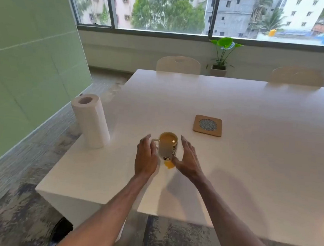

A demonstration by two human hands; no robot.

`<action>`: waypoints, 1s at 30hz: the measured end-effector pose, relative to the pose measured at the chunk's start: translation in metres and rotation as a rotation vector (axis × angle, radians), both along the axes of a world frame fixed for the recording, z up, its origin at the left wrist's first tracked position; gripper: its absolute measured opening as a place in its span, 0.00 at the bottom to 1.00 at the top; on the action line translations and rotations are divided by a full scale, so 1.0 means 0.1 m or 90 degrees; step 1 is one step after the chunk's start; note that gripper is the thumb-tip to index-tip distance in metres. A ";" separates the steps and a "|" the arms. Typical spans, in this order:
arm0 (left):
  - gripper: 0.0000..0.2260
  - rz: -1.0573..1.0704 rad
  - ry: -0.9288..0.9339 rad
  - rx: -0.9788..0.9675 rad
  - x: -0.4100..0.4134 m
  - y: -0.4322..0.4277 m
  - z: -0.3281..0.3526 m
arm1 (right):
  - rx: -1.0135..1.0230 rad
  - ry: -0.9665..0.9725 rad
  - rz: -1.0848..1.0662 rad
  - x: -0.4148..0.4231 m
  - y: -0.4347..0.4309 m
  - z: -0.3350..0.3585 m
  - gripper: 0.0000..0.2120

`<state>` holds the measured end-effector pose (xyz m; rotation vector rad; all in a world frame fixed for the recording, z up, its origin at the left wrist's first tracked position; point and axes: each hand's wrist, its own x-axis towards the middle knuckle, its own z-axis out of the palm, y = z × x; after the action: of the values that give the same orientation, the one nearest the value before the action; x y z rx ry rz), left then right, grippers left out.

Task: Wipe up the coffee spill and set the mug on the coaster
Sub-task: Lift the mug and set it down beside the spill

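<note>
White table (231, 167), leaf-patterned mug (167, 149), cork coaster (207, 125)

We see an office meeting room: a long white table (235, 113), 2 matching chairs (178, 65), a wide window (166, 10) facing city buildings.

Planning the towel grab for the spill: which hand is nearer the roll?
Left. The left hand is at the handle side of the mug, toward the roll. The right hand is on the mug's other side, farther from the roll.
</note>
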<state>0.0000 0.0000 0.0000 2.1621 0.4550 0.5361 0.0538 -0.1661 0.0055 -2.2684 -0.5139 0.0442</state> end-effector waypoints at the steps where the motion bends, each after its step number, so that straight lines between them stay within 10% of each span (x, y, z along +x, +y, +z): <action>1: 0.18 0.004 -0.004 -0.013 0.05 0.02 0.01 | 0.013 0.003 0.003 0.06 0.02 -0.02 0.49; 11: 0.11 -0.052 0.003 -0.097 0.24 0.20 -0.14 | 0.117 -0.004 0.025 0.19 0.06 -0.09 0.31; 30: 0.10 -0.098 -0.019 -0.195 0.40 0.44 0.02 | 0.134 -0.029 0.067 0.44 0.20 0.10 0.31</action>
<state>0.0401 0.0435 0.0019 1.8734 0.3284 0.3849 0.0981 -0.1457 0.0150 -2.0394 -0.6317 -0.0081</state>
